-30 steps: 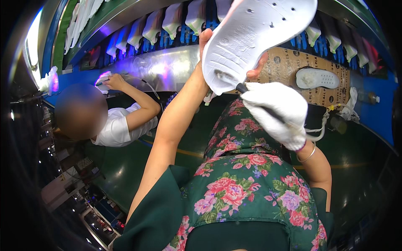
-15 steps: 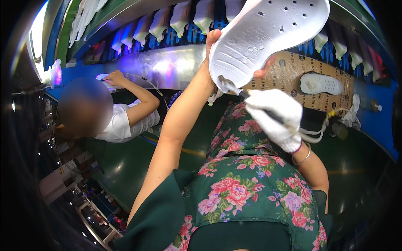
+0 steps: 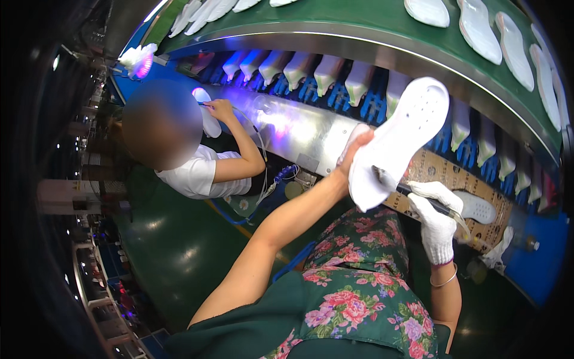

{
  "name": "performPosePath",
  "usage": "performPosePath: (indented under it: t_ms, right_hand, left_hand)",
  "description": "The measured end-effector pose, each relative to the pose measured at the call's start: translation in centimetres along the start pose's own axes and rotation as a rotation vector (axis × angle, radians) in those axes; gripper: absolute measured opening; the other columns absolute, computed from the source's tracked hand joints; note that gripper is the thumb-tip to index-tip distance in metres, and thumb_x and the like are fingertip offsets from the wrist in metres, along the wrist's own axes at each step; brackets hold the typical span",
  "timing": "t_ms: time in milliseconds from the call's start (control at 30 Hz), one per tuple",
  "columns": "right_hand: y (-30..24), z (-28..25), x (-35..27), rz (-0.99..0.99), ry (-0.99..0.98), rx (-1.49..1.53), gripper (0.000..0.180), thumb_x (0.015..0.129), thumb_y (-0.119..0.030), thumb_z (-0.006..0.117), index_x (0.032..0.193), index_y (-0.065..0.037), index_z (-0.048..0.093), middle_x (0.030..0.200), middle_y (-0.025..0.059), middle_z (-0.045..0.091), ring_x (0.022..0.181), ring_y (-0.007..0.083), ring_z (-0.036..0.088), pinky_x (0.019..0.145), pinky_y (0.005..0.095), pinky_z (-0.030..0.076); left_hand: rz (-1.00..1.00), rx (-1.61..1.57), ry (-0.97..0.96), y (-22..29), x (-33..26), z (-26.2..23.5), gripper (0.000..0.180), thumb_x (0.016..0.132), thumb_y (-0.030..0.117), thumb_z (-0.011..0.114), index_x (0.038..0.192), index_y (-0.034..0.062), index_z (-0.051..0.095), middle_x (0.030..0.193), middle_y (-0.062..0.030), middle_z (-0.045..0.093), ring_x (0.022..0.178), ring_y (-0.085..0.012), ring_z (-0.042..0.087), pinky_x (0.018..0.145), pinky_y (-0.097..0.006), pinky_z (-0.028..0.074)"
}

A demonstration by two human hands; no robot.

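Observation:
My left hand (image 3: 357, 148) grips a white shoe sole (image 3: 412, 122) by its side near the heel, fingers partly hidden behind it. The sole is tilted, its holed forefoot end up and to the right. My right hand (image 3: 436, 218), in a white knit glove, is closed round the dark handle of a brush (image 3: 435, 207) with a pale tube attached. Its bristles (image 3: 381, 175) appear to touch the sole's inner face near the heel. A second white sole (image 3: 477, 207) lies on brown printed cardboard (image 3: 431, 170) beyond my right hand.
A green conveyor belt (image 3: 353, 21) carrying several white soles curves overhead. Below it, shoe uppers (image 3: 299, 70) stand in a row on blue holders. A co-worker (image 3: 194, 170) at left holds a white sole (image 3: 209, 113). A crumpled white cloth (image 3: 499, 251) hangs at the bench's right end.
My view has shifted, showing more of the belt. The sole appears lower and farther from me, turned more upright. The brush has moved from the heel's edge onto its inner face.

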State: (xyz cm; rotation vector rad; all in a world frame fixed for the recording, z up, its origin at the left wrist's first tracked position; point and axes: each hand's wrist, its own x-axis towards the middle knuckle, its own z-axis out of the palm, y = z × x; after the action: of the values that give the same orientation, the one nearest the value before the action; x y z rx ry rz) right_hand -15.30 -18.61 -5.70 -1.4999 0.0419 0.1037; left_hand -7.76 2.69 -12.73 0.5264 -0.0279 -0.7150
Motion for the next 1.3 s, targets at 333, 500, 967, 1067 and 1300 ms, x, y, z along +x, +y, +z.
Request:
performPosePath:
  t_ms: [333, 500, 967, 1067, 1300]
  right_hand:
    - [-2.9, 0.7, 2.8, -0.721, -0.053, -0.538, 0.02, 0.076, -0.001, 0.081, 0.095, -0.006, 0.077, 0.093, 0.0111, 0.075, 0.082, 0.0232, 0.073, 0.074, 0.0311, 0.057]
    - [-2.0, -1.6, 0.0, -0.097, 0.031, 0.233, 0.017, 0.08, 0.007, 0.072, 0.096, 0.006, 0.074, 0.093, 0.0124, 0.073, 0.072, 0.0134, 0.065, 0.064, 0.0243, 0.052]
    - [5.5, -0.1, -0.8, 0.167, 0.207, 0.22, 0.018, 0.086, -0.003, 0.076, 0.104, 0.001, 0.075, 0.085, 0.0064, 0.074, 0.069, 0.0097, 0.067, 0.06, 0.0205, 0.052]
    - [6.8, 0.2, -1.3, 0.189, 0.229, 0.267, 0.021, 0.084, 0.0, 0.077, 0.104, 0.002, 0.074, 0.085, 0.0079, 0.074, 0.065, 0.0112, 0.067, 0.056, 0.021, 0.051]
    - [7.3, 1.8, -1.3, 0.246, 0.167, 0.245, 0.02, 0.086, -0.004, 0.077, 0.105, 0.001, 0.075, 0.084, 0.0057, 0.074, 0.069, 0.0097, 0.066, 0.06, 0.0217, 0.051]
  left_hand:
    - [-0.034, -0.257, -0.013, -1.5, -4.6, -0.5, 0.098, 0.086, 0.065, 0.055, 0.154, -0.0019, 0.03, 0.14, -0.0329, 0.049, 0.122, -0.0471, 0.058, 0.098, -0.058, 0.053]
    - [0.107, -0.166, -0.452, 3.7, -5.3, 1.5, 0.119, 0.072, 0.057, 0.084, 0.156, 0.0009, 0.022, 0.146, -0.0342, 0.037, 0.119, -0.0536, 0.055, 0.091, -0.071, 0.051]
    - [0.505, 0.053, 0.162, 14.3, 6.6, 8.0, 0.072, 0.099, 0.031, 0.062, 0.15, -0.0066, 0.028, 0.143, -0.0327, 0.04, 0.128, -0.0427, 0.052, 0.109, -0.048, 0.047]
    - [1.187, 1.56, 0.788, 17.0, 8.5, 6.5, 0.096, 0.081, 0.038, 0.081, 0.151, -0.0045, 0.031, 0.132, -0.0287, 0.052, 0.126, -0.0407, 0.048, 0.105, -0.051, 0.043]
    - [0.889, 1.87, 0.757, 24.0, 16.3, 3.3, 0.117, 0.066, 0.042, 0.087, 0.154, -0.0007, 0.024, 0.117, -0.0315, 0.061, 0.108, -0.0459, 0.057, 0.099, -0.051, 0.047]
